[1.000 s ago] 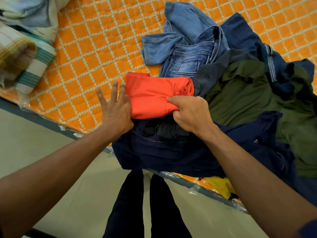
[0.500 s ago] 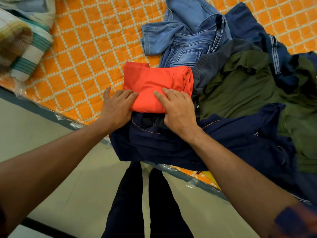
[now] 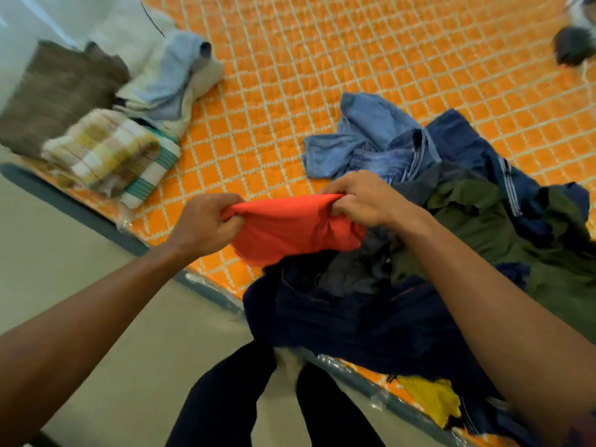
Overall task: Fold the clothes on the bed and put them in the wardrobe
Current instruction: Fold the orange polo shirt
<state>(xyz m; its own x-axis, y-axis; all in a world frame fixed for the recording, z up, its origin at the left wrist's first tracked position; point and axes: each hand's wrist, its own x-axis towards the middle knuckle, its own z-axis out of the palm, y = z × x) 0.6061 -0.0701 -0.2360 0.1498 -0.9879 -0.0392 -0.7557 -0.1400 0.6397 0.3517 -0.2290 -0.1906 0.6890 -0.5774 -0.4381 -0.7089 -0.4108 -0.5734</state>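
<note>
Left hand (image 3: 203, 225) — seen left of centre, back turned upward, fingers curled and closed on one end of the orange garment (image 3: 290, 230). Left forearm: bare, extended from the lower left corner up towards mid-frame. Right hand (image 3: 361, 198) — seen just right of centre and slightly higher in the frame, fingers bunched round the garment's other end. Right forearm: bare, extended in from the lower right edge. Both wrists are held roughly straight; the hands are set apart.
</note>
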